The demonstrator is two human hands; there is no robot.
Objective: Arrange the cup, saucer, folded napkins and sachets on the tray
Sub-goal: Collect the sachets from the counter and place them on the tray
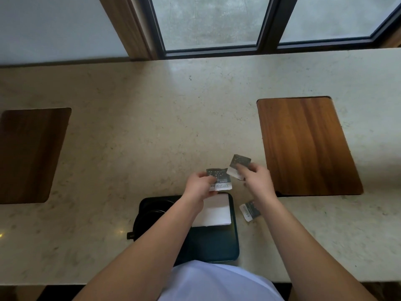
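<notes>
Head view: a dark tray (235, 235) sits at the near edge of a pale stone counter (130, 127). On its far right part lies a white folded napkin (217, 211). Under the left forearm, on the tray's left side, dark round shapes show (152, 210); they are probably the cup and saucer, but they are too dark and too covered to be sure.

The left hand (198, 184) pinches a grey and white sachet (219, 178) just past the tray's far edge. The right hand (257, 178) pinches a second sachet (238, 165) a little farther and to the right, over bare counter. A third sachet (249, 210) lies loose on the counter just right of the tray, partly under the right forearm. A wooden board (303, 144) is set into the counter on the right and another (30, 153) on the left.

Risks, as I judge them: both sachets are held only by an edge, so either could slip and land off the tray. The right forearm passes close above the loose sachet and could sweep it toward the near edge. The left forearm crosses the tray low, so drawing it back carelessly could nudge the napkin out of square or knock what stands on the left. The loose sachet could simply be forgotten.
</notes>
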